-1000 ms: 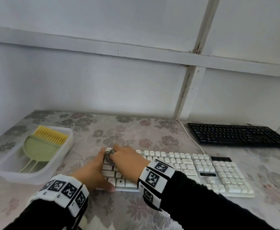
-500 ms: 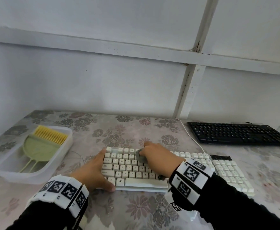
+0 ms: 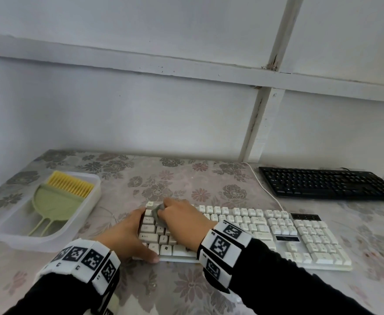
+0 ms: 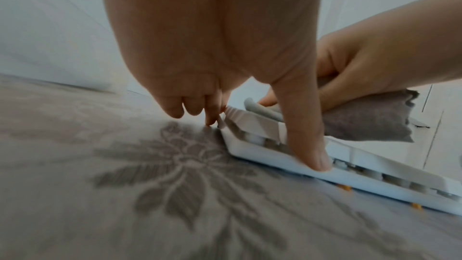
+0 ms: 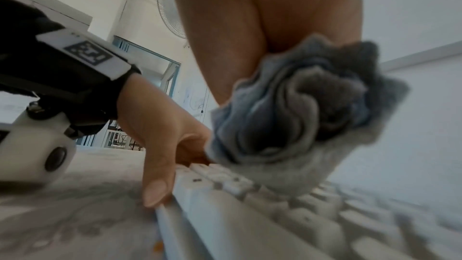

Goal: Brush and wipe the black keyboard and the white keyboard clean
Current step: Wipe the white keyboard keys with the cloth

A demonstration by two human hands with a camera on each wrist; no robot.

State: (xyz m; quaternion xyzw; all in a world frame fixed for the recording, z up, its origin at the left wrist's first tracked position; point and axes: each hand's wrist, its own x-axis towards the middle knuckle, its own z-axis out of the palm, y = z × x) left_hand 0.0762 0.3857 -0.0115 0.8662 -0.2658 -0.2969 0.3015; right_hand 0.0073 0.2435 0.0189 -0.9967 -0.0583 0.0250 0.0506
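Floral table (image 3: 186, 178), white keyboard (image 3: 277, 230) under hands

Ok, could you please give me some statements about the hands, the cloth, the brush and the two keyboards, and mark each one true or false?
1. The right hand grips a grey cloth on the white keyboard. True.
2. The left hand holds the brush. False: the brush lies in the plastic tray; the left hand steadies the white keyboard's left end.
3. The black keyboard lies beyond the white one, to the right. True.
4. The cloth is at the number pad. False: it is at the left end.
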